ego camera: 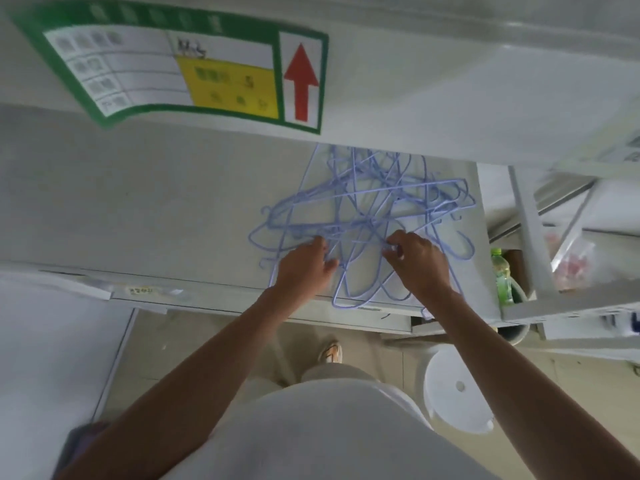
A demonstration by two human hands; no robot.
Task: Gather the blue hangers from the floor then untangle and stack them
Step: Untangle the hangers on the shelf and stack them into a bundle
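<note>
A tangled heap of several thin blue hangers [374,202] lies on a grey table top [156,202], its far part hidden under a white shelf. My left hand [306,268] rests on the heap's near left side with fingers curled among the wires. My right hand [417,261] pinches a hanger wire at the heap's near middle. Some hangers hang over the table's front edge between my hands.
A white shelf [450,81] with a green-framed label and red arrow overhangs the table's back. To the right stands a white rack [530,237] with a green bottle [504,275] and a plastic bag. A white round stool [457,393] is on the floor by my right leg.
</note>
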